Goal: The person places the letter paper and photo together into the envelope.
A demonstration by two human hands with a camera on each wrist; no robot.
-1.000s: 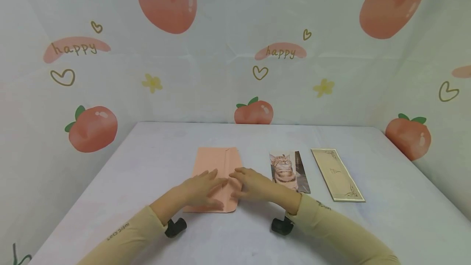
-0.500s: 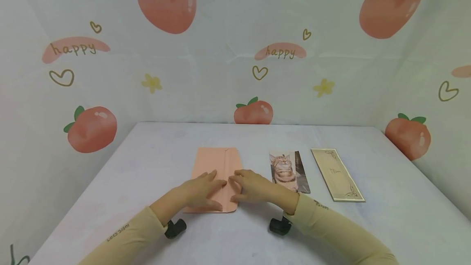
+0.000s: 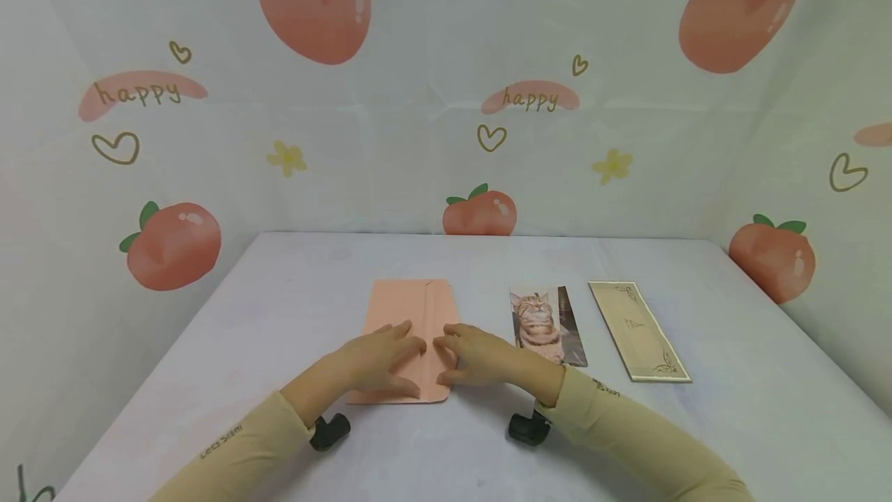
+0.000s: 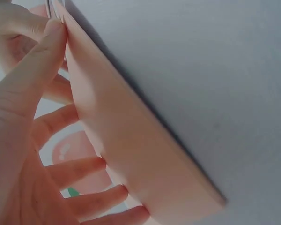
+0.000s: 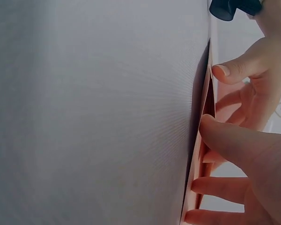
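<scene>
A peach-coloured paper envelope (image 3: 404, 304) lies on the white table in the head view, a fold seam running along its right part. My left hand (image 3: 379, 360) rests on its left and middle, fingers spread and thumb near the front edge. From the right, my right hand (image 3: 481, 355) touches the envelope with its fingertips, its thumb by the near right corner. In the left wrist view the fingertips press on the envelope (image 4: 126, 131). The right wrist view shows both thumbs along its edge, with a slight gap between paper layers.
A cat photo card (image 3: 538, 320) lies right of the envelope, its near edge partly behind my right forearm. Farther right is a gold ornate long card (image 3: 637, 331). Black wrist-camera mounts (image 3: 331, 432) hang below both wrists. A peach-printed cloth (image 3: 390, 177) hangs behind the table.
My right hand has shifted slightly toward me along the envelope, and its fingers have settled lower. The left hand has barely moved. The envelope and both cards stay in place.
</scene>
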